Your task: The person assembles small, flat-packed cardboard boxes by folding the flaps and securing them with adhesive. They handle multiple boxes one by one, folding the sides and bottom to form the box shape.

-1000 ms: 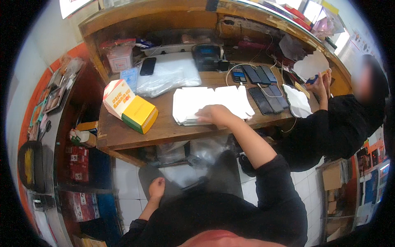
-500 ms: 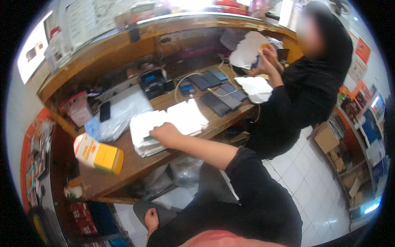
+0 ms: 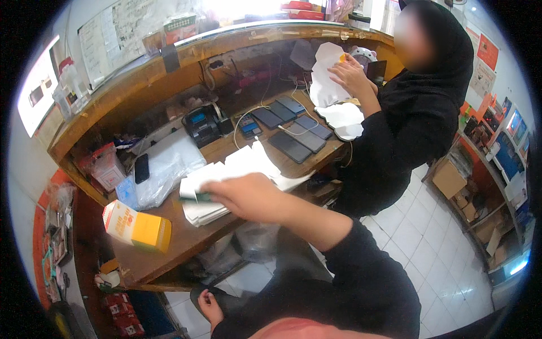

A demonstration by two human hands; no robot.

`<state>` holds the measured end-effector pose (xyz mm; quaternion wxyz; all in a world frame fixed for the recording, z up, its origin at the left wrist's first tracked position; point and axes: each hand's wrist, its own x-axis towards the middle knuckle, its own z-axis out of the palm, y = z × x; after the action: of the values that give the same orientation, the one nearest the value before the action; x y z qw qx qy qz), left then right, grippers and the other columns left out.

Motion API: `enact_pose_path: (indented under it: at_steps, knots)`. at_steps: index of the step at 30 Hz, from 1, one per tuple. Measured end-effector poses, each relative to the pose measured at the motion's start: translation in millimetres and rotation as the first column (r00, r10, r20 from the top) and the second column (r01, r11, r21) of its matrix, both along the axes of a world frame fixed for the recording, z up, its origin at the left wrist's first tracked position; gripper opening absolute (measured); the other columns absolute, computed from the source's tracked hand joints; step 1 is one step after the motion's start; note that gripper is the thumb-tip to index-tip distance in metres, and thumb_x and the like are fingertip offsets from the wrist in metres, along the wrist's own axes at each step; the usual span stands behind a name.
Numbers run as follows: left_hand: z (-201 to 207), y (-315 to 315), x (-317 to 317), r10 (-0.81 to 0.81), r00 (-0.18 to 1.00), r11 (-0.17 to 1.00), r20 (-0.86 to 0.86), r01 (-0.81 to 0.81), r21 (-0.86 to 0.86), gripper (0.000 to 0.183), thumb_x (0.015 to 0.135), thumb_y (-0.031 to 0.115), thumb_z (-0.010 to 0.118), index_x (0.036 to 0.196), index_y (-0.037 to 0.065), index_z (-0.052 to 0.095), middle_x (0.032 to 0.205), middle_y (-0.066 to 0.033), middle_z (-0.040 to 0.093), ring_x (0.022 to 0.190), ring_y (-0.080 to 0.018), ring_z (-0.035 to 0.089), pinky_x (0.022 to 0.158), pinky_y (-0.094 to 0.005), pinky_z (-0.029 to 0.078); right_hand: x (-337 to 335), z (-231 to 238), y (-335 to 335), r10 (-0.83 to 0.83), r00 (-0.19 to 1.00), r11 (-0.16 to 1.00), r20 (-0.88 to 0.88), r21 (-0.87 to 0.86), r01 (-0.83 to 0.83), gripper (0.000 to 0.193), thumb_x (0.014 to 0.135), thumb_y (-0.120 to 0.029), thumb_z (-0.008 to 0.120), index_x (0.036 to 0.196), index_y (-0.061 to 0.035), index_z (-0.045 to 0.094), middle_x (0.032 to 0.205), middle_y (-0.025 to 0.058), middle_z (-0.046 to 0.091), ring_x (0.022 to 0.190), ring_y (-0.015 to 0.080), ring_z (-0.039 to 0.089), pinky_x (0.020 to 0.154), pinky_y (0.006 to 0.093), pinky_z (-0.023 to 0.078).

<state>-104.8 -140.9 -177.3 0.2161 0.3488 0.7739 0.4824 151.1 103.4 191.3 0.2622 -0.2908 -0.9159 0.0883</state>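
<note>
My right hand is above the stack of white paper sheets on the wooden desk. Its fingers close on a slim dark green object, partly hidden and blurred, whose kind I cannot make out. The stack's sheets lie fanned and uneven, one corner lifting at the right. Low in the view, my left hand rests by my lap, loosely curled with fingers apart and nothing in it. A yellow and white carton stands at the desk's left front corner.
Several phones with white cables lie right of the papers. Behind them stand a black label printer and a small keypad device. A phone rests on plastic-wrapped sheets. At right, a co-worker handles white cut-out paper.
My right hand has lifted off the stack toward me, now with the dark green object in its fingers. The co-worker's hands have moved up against the white cut-out.
</note>
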Motion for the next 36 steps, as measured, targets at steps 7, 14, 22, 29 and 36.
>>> enact_pose_path:
  at_steps: [7,14,22,29,36]
  knots:
    - [208.3,62.6,64.9,-0.288,0.936,0.761,-0.203,0.352,0.545,0.025,0.087,0.016,0.060,0.107,0.001,0.054,0.107,-0.0095,0.054,0.097,-0.0163,0.052,0.084,-0.0305,0.042,11.5,-43.6,-70.9,0.350,0.908,0.895,0.231,-0.369,-0.250,0.034,0.084,-0.017,0.052,0.118,-0.0189,0.050,0.081,0.0122,0.062,0.069,0.0318,0.062,0.060,0.0430,0.048]
    - [200.5,72.0,63.5,-0.310,0.935,0.933,0.173,0.263,0.247,0.007,0.086,0.007,0.060,0.088,0.002,0.055,0.081,-0.0009,0.055,0.075,-0.0077,0.050,0.069,-0.0232,0.042,-27.8,-135.0,-69.0,0.158,0.958,0.936,-0.240,-0.272,-0.223,0.016,0.081,-0.013,0.057,0.097,-0.0129,0.057,0.090,0.0082,0.056,0.080,0.0302,0.059,0.061,0.0419,0.046]
    - [184.7,76.3,44.7,-0.376,0.831,0.926,0.409,0.316,0.208,0.015,0.084,0.003,0.060,0.098,0.001,0.058,0.088,-0.0019,0.059,0.079,-0.0072,0.053,0.068,-0.0232,0.044,-40.9,-186.3,-68.7,0.391,0.853,0.877,-0.346,-0.142,-0.460,0.014,0.075,-0.009,0.064,0.089,-0.0123,0.061,0.093,0.0027,0.059,0.091,0.0258,0.057,0.076,0.0378,0.044]
    - [186.1,71.0,48.6,-0.542,0.730,0.791,0.416,0.610,-0.041,0.034,0.078,0.004,0.061,0.112,0.000,0.059,0.100,-0.0047,0.061,0.091,-0.0115,0.056,0.080,-0.0251,0.045,-31.8,-209.3,-78.2,0.277,0.872,0.818,-0.403,-0.377,-0.434,0.012,0.078,-0.011,0.062,0.090,-0.0121,0.063,0.091,0.0041,0.059,0.092,0.0262,0.057,0.079,0.0393,0.043]
    - [183.6,71.3,61.4,-0.589,0.721,0.746,0.366,0.659,-0.097,0.037,0.081,0.016,0.068,0.113,0.001,0.057,0.099,-0.0041,0.061,0.090,-0.0107,0.054,0.081,-0.0263,0.044,-30.8,-215.3,-84.7,0.128,0.974,0.851,-0.187,-0.484,-0.205,0.011,0.077,-0.012,0.063,0.087,-0.0111,0.067,0.086,0.0070,0.058,0.088,0.0279,0.058,0.074,0.0397,0.045]
